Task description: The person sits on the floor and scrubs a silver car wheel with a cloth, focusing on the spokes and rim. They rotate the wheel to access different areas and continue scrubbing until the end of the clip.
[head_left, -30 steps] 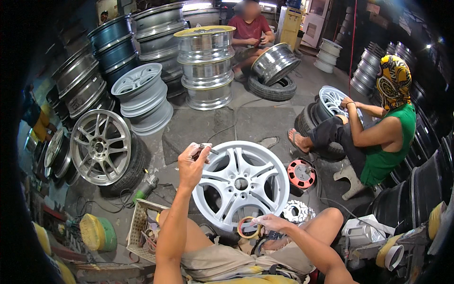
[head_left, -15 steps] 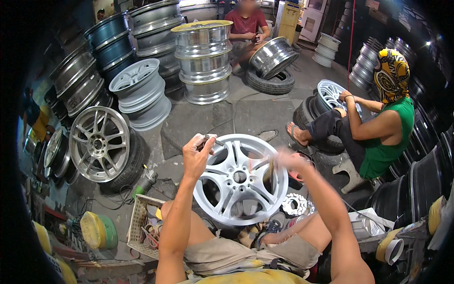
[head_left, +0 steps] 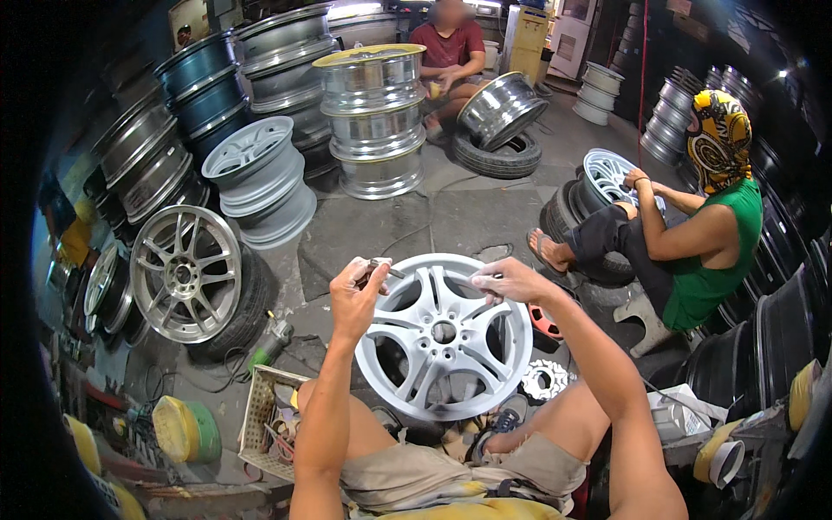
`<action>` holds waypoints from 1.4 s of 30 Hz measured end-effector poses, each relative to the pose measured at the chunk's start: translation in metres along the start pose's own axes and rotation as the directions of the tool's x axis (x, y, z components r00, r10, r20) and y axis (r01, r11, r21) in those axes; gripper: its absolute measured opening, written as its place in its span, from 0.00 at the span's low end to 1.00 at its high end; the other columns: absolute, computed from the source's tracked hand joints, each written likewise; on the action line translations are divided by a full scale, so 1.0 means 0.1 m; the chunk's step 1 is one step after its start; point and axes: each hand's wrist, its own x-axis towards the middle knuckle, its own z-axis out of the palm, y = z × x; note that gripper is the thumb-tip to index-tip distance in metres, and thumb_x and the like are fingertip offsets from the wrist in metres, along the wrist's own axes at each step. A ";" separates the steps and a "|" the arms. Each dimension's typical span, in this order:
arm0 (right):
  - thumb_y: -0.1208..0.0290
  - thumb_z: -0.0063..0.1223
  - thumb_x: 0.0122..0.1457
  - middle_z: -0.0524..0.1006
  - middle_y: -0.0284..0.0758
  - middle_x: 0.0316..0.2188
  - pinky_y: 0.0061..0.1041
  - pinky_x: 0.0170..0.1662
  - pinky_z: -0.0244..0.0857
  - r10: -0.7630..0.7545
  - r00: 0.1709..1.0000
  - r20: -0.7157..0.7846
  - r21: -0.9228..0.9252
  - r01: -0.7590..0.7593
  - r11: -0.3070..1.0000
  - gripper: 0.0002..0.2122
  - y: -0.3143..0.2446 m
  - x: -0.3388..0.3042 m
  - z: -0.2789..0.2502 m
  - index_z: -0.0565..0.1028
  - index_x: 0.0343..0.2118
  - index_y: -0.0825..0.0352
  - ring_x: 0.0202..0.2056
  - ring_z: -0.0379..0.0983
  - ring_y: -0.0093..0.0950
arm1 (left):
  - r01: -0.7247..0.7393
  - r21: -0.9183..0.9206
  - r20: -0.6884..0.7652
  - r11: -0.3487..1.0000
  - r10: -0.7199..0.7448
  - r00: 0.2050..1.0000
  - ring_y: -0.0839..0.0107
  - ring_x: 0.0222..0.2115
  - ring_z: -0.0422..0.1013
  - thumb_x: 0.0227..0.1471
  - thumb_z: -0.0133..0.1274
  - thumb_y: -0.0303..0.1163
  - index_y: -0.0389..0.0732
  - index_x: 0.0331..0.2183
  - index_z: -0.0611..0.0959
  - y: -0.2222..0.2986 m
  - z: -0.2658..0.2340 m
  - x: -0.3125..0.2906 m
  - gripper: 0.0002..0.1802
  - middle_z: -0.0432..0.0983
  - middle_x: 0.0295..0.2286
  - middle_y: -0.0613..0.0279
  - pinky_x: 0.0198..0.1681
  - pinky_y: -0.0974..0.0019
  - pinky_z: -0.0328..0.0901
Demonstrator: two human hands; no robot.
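Note:
A silvery-white alloy wheel rim (head_left: 403, 387) with paired spokes lies face up in front of my knees. My left hand (head_left: 357, 290) is raised at its far left edge, the fingers closed on a small dark stick-like piece (head_left: 386, 268) whose tip points toward the rim. On the far right side of the rim is my right hand (head_left: 510, 282), palm down, with whitish dust on the fingers. Those fingers are bent together over a spoke opening; whatever they pinch, if anything, is too small to make out.
A cream basket (head_left: 260, 407) of odds and ends and a green-and-grey power grinder (head_left: 273, 340) with its cord lie left. Stacked rims (head_left: 374, 121) stand behind. A co-worker in green (head_left: 715, 247) sits right, handling another rim (head_left: 602, 178); another person (head_left: 448, 52) sits at the back.
My right hand, blurred before, has moved slightly left and now shows sharply over the rim. My left hand keeps its hold. The far person's hands have shifted, now with something yellowish.

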 end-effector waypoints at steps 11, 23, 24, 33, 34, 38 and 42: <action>0.59 0.56 0.67 0.77 0.27 0.29 0.18 0.31 0.64 -0.045 0.979 -0.200 0.121 0.070 0.990 0.16 0.07 -0.63 -0.28 0.82 0.45 0.70 0.30 0.73 0.16 | 0.233 -0.158 0.186 0.959 -0.203 0.961 0.76 0.26 0.73 0.62 0.58 0.34 0.29 0.41 0.85 0.11 0.34 0.15 0.15 0.78 0.29 0.62 0.32 0.72 0.69; 0.69 0.55 0.68 0.81 0.34 0.35 0.21 0.39 0.71 -0.108 0.889 -0.445 0.521 0.355 0.777 0.12 -0.13 -0.48 0.60 0.79 0.48 0.71 0.32 0.77 0.19 | 0.406 -0.298 0.431 0.864 -0.257 0.865 0.79 0.27 0.72 0.62 0.58 0.33 0.31 0.43 0.86 0.23 0.90 -0.08 0.14 0.80 0.30 0.65 0.35 0.74 0.69; 0.70 0.57 0.66 0.81 0.33 0.33 0.20 0.38 0.70 -0.087 0.889 -0.450 0.511 0.336 0.791 0.10 -0.13 -0.50 0.59 0.80 0.45 0.71 0.33 0.77 0.18 | 0.409 -0.266 0.451 0.873 -0.262 0.853 0.78 0.28 0.74 0.62 0.58 0.33 0.31 0.43 0.85 0.19 0.90 -0.09 0.15 0.80 0.31 0.63 0.35 0.73 0.70; 0.73 0.62 0.62 0.80 0.30 0.32 0.18 0.39 0.70 -0.095 0.947 -0.307 0.436 0.228 0.871 0.10 -0.15 -0.53 0.41 0.80 0.43 0.71 0.33 0.75 0.17 | 0.411 -0.194 0.471 0.891 -0.283 0.836 0.77 0.28 0.76 0.58 0.62 0.30 0.32 0.39 0.85 0.14 0.76 -0.08 0.11 0.81 0.28 0.62 0.34 0.72 0.72; 0.72 0.61 0.63 0.81 0.31 0.33 0.19 0.39 0.70 -0.094 0.958 -0.270 0.454 0.213 0.865 0.10 -0.11 -0.52 0.35 0.80 0.43 0.72 0.34 0.76 0.17 | 0.396 -0.173 0.483 0.902 -0.273 0.832 0.77 0.28 0.76 0.58 0.62 0.31 0.32 0.39 0.85 0.13 0.77 -0.07 0.11 0.81 0.28 0.62 0.34 0.73 0.72; 0.69 0.56 0.66 0.81 0.30 0.33 0.20 0.40 0.71 -0.090 0.969 -0.228 0.448 0.187 0.874 0.09 0.07 -0.51 0.31 0.80 0.41 0.71 0.35 0.76 0.17 | 0.353 -0.096 0.568 0.931 -0.241 0.787 0.77 0.30 0.76 0.58 0.62 0.31 0.32 0.39 0.85 0.07 0.81 -0.02 0.12 0.81 0.31 0.62 0.35 0.72 0.71; 0.69 0.55 0.67 0.80 0.30 0.27 0.19 0.35 0.69 -0.097 0.955 -0.282 0.246 0.170 0.954 0.10 0.15 -0.53 0.44 0.80 0.38 0.73 0.29 0.73 0.15 | 0.338 0.062 0.627 0.939 -0.300 0.719 0.79 0.29 0.75 0.57 0.64 0.31 0.33 0.38 0.87 -0.01 0.77 -0.01 0.11 0.81 0.29 0.64 0.35 0.74 0.70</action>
